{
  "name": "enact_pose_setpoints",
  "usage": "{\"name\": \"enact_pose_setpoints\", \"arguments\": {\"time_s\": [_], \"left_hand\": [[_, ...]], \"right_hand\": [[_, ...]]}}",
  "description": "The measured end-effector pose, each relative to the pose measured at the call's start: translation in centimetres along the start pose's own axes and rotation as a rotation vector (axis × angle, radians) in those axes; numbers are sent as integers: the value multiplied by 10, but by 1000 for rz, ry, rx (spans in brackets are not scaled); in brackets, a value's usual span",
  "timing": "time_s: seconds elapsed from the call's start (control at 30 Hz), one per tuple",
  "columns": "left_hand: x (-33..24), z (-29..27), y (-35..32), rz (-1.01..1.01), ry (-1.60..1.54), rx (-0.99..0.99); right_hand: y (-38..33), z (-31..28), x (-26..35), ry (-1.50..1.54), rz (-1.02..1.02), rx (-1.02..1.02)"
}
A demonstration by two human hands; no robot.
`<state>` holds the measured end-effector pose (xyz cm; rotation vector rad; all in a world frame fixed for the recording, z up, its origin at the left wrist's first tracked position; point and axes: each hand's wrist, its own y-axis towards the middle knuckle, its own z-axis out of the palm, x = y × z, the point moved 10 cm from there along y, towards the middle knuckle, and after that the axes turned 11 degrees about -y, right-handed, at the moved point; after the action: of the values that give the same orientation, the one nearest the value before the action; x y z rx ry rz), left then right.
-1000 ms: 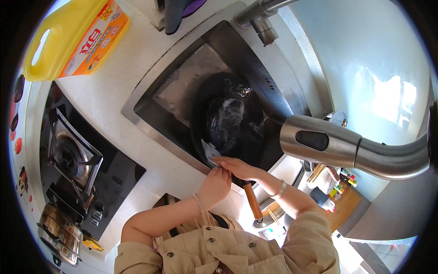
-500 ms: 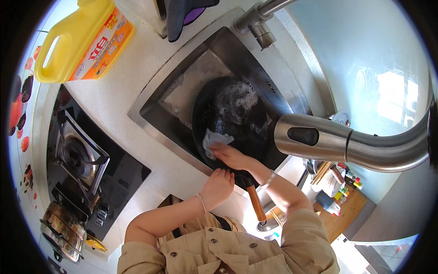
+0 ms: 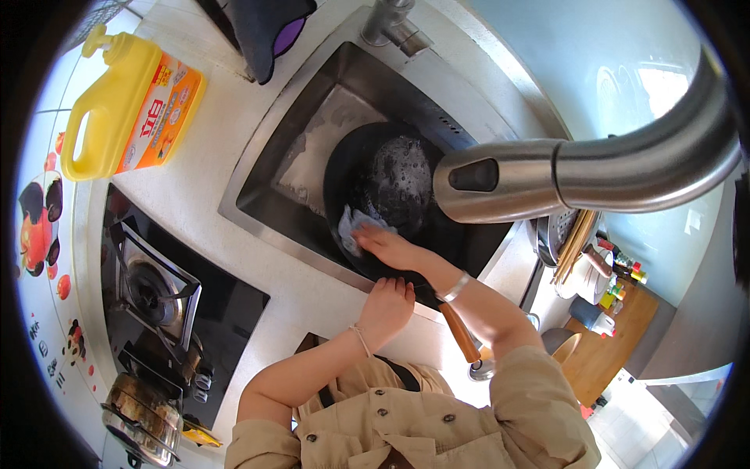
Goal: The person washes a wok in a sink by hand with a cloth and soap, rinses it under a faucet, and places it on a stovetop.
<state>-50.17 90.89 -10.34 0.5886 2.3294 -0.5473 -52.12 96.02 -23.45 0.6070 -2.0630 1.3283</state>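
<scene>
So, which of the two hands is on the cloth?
The right hand: it touches the pale cloth inside the pan, while the left hand is at the sink's front edge.

Pictured in brushed metal on faucet (image 3: 601, 178), smooth wood on pan handle (image 3: 459, 332) and crumpled cloth in rag (image 3: 348, 223).

Head-worn fisheye, downward over sink (image 3: 303, 156)

In the sink (image 3: 336, 109), the right hand (image 3: 387, 246) holds a pale cloth (image 3: 348, 228) to a foamy black pan (image 3: 338, 168), left hand (image 3: 390, 306) nearby.
</scene>
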Motion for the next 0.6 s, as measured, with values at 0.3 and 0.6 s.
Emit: {"name": "enact_pose_setpoints", "arguments": {"time_s": [0.3, 0.6], "left_hand": [[-1, -3, -1, 18, -22, 11], [-1, -3, -5, 41, -32, -52]], "right_hand": [[-67, -5, -59, -319, 84, 147], [-121, -171, 96, 499, -258, -748]]}}
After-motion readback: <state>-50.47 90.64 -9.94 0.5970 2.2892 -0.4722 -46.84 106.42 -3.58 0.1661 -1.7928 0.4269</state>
